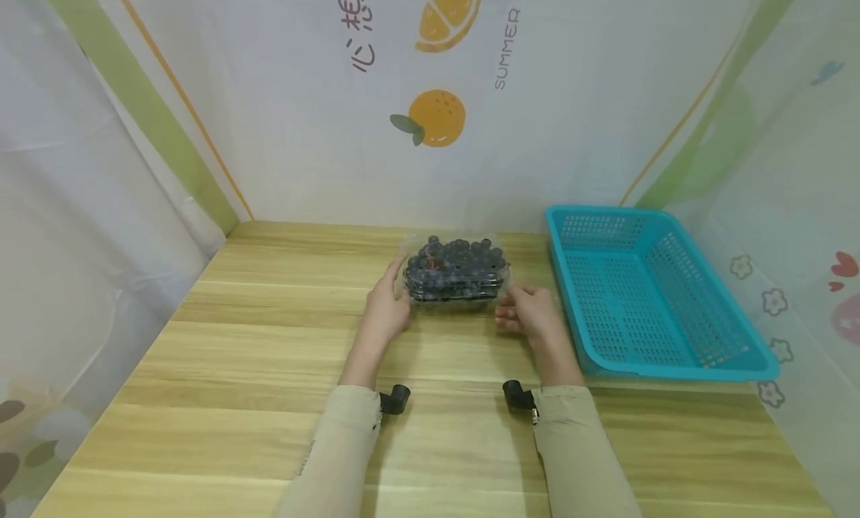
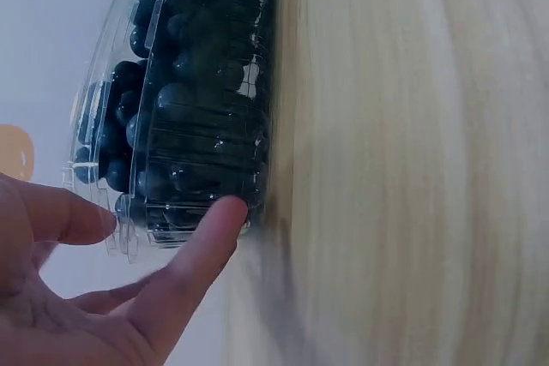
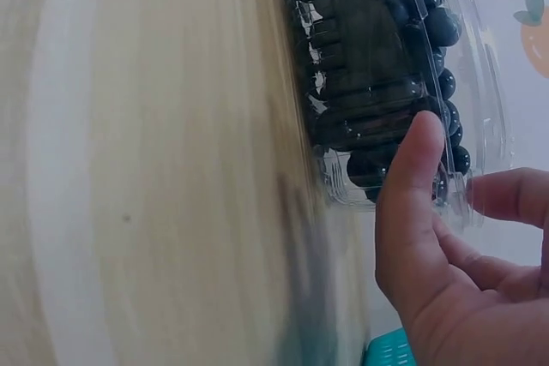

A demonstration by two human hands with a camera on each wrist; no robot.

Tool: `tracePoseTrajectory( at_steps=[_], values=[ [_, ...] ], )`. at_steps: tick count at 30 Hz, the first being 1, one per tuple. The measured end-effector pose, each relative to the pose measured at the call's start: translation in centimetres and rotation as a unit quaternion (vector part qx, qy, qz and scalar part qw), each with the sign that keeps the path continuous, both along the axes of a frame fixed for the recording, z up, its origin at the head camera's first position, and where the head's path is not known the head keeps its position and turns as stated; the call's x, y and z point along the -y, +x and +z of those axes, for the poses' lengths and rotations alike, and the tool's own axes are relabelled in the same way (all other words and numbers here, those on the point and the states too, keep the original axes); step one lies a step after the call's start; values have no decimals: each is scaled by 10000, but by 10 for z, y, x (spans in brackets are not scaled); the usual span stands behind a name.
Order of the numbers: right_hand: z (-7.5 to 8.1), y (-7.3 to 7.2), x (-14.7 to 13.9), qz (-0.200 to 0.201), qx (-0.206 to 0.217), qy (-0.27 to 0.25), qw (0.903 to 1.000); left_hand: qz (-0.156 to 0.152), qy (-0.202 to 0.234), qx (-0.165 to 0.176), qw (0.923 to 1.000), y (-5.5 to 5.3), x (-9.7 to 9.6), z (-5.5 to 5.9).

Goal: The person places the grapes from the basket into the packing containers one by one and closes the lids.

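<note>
A clear plastic clamshell box (image 1: 457,286) full of dark round grapes lies on the wooden table, its lid down. A bit of brownish stem shows among the fruit. At its left end, my left hand (image 1: 386,309) holds the box, thumb (image 2: 206,237) at the front lower corner and index finger at the lid's rim. My right hand (image 1: 531,316) grips the opposite end, its thumb (image 3: 416,160) against the front wall and a fingertip at the rim. The other fingers of both hands are partly hidden.
A turquoise plastic basket (image 1: 584,331) with slotted walls stands to the right of the box, close to my right hand. Behind the table (image 1: 269,354) hangs a white curtain (image 1: 302,160) printed with oranges, and more cloth hangs at both sides.
</note>
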State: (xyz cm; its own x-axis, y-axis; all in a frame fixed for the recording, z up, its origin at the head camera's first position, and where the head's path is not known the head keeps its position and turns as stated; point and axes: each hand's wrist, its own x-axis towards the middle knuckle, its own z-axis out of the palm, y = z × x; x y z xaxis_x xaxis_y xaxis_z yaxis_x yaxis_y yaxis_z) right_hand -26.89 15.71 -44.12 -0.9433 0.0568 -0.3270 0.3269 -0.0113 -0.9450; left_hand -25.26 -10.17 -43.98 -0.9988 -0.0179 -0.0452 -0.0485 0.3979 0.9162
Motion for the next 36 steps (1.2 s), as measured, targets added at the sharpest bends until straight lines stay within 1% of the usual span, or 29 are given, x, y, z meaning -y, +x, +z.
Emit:
tracePoseTrajectory(
  at_steps=[2,4,6,7,9,11,14,17,20,24,27,30,32,34,36],
  values=[
    [0,0,1,0,-12,-27,10000,-11,50,41,10000,0,-1,0],
    [-1,0,1,18,-6,-62,10000,-12,-20,72,10000,0,-2,0],
    [-1,0,1,9,28,-80,10000,-67,-357,22,9993,-1,-3,0],
    [-1,0,1,18,36,-97,9999,-145,-549,-4,9984,-1,-4,0],
    [0,0,2,30,41,-123,9999,-280,-932,-78,9952,-3,-6,1],
    [0,0,2,42,41,-136,9999,-339,-1180,-56,9924,-4,-8,2],
    [0,0,2,107,31,-136,9998,-351,-1153,80,9927,-4,-9,3],
    [0,2,0,181,40,-111,9998,-321,-1145,184,9927,-3,-9,1],
    [0,4,-2,201,69,-102,9997,-367,-1238,236,9913,-4,-8,-1],
    [0,4,-6,244,83,-69,9996,-355,-1148,290,9923,-5,-8,2],
    [0,4,-9,314,106,-50,9994,-285,-823,316,9957,-5,-8,3],
    [-1,3,-11,430,196,-113,9988,-266,-464,368,9979,-4,-7,-1],
    [-1,3,-11,481,239,-170,9984,-193,-312,287,9989,-4,-5,-4],
    [-1,2,-10,504,250,-181,9983,-74,-172,264,9995,-4,-3,-7],
    [-1,2,-9,493,238,-180,9983,95,47,331,9994,-4,-1,-9]
  ],
)
